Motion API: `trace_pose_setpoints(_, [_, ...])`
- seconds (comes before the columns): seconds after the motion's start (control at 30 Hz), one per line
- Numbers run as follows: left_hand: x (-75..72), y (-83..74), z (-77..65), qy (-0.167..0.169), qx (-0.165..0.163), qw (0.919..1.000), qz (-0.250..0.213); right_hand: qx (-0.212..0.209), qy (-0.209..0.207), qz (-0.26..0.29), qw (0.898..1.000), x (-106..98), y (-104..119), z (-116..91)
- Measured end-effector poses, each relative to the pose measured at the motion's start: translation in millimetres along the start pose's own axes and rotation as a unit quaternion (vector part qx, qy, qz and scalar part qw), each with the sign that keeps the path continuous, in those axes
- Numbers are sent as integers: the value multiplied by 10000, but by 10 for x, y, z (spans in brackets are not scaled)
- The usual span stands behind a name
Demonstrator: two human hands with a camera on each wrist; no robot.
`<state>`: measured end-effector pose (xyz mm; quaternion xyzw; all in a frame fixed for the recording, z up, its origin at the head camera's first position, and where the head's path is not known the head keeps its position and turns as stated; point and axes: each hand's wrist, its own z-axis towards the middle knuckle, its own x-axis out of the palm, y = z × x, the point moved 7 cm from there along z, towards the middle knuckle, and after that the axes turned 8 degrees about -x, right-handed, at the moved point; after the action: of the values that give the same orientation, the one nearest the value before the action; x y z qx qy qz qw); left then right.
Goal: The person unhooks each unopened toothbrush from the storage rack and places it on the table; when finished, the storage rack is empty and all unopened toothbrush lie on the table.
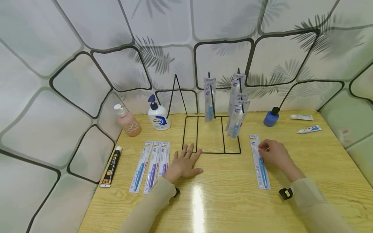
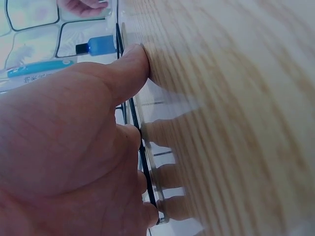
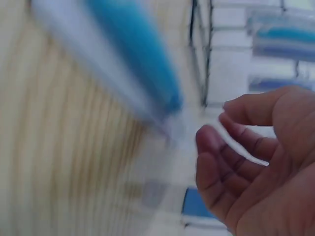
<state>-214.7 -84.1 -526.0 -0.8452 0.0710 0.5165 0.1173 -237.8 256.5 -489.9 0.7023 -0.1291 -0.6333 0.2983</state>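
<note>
My left hand lies flat with spread fingers on the front bar of a black wire display rack. Just beside a packaged blue toothbrush on the table is my right hand. Its fingers are loosely bent, and the right wrist view shows a gap between them and the thumb, with nothing gripped. From the rack's prongs hang packaged toothbrushes: one pack in the middle and several packs on the right. Left of the left hand, three toothbrush packs lie side by side.
A white pump bottle and a pink pump bottle stand at the back left. A black toothpaste tube lies at the left edge. At the back right are a blue bottle and two small tubes.
</note>
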Motion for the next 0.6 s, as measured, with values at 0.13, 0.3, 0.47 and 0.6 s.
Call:
trace_pose_setpoints(0.13, [-2, -2, 6, -9, -30, 10000, -3, -920, -434, 281, 9944, 106, 441, -52])
trace_pose_setpoints(0.3, [-10, 0, 7, -71, -44, 10000, 35, -1728, -551, 1120, 9770, 312, 1079, -8])
trace_pose_setpoints(0.47, [7, 6, 31, -19, -128, 9999, 94, -1972, -364, 2274, 9529, 482, 1607, 193])
trace_pose_setpoints(0.6, [13, -5, 31, 18, -133, 9998, 155, -1931, -670, 2563, 9447, 479, 1868, 415])
